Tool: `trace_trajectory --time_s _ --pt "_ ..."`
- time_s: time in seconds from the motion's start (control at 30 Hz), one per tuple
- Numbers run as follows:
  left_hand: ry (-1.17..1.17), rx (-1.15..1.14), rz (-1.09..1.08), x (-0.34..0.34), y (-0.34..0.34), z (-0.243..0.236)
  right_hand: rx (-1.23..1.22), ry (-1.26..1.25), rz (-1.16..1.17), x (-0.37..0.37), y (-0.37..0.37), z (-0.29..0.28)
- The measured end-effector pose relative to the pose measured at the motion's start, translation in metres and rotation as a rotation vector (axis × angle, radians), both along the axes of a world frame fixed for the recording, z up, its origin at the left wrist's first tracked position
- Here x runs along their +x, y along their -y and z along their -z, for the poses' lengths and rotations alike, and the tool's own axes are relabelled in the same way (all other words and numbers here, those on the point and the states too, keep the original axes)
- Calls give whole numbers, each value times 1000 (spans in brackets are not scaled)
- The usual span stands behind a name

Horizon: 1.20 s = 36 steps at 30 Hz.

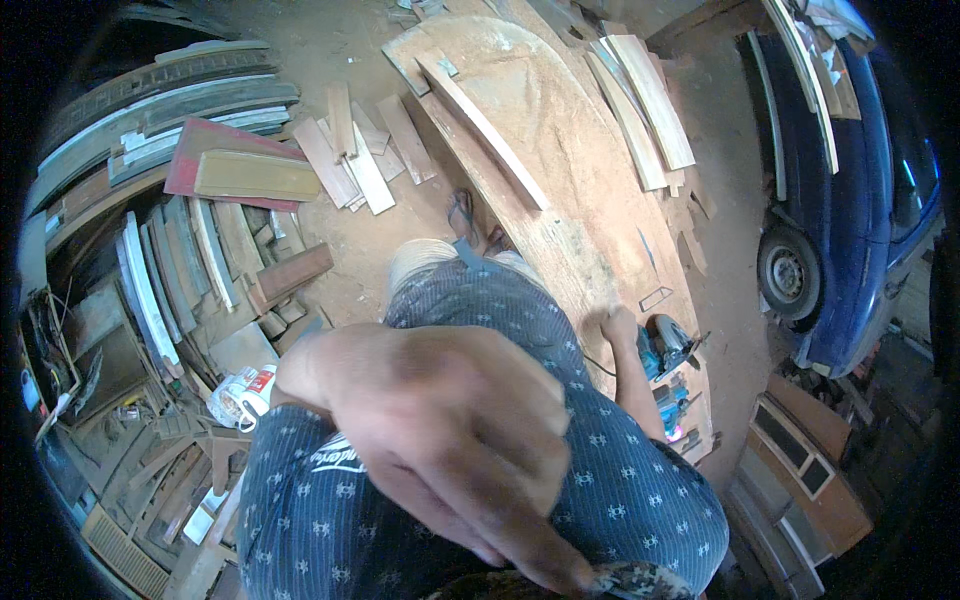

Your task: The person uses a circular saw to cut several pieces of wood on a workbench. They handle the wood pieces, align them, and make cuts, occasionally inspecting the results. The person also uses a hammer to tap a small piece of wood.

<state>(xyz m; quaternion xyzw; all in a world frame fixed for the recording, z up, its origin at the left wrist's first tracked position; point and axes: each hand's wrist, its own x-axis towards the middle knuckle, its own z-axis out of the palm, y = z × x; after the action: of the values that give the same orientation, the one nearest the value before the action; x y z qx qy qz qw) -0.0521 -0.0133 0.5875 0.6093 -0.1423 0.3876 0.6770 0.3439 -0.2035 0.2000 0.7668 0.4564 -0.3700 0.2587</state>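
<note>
My left hand (450,430) is large and slightly blurred in front of my patterned blue shirt (640,510), loosely bent, index finger extended down toward dark mottled fabric (630,582) at the bottom edge; I see nothing in it. My right hand (618,328) is at the edge of a sawdust-covered wooden board (590,250), fingers curled; what they hold, if anything, is too small to make out. Just right of it are a circular saw (660,350) and another blue power tool (672,405). A long pale plank (485,140) lies on the board.
Stacked timber (190,100) and offcuts fill the left, with a white bucket (240,400). Loose planks (645,110) lie at upper right. A dark blue vehicle (850,250) stands along the right, a wooden cabinet (795,470) below it. My sandaled foot (460,210) is beside the board.
</note>
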Motion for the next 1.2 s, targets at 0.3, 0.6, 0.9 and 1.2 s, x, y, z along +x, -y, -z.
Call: trace_trajectory --time_s 0.3,0.6,0.9,1.2 --pt "136 -202 -199 110 66 -9 77 346 -117 53 52 43" --pt "75 -280 -145 136 65 -12 -317 46 -176 123 60 91" --pt "-950 -417 -1021 53 57 139 -123 106 48 132 30 -42" --pt "-1260 -292 -492 94 26 258 706 -405 834 75 74 -208"
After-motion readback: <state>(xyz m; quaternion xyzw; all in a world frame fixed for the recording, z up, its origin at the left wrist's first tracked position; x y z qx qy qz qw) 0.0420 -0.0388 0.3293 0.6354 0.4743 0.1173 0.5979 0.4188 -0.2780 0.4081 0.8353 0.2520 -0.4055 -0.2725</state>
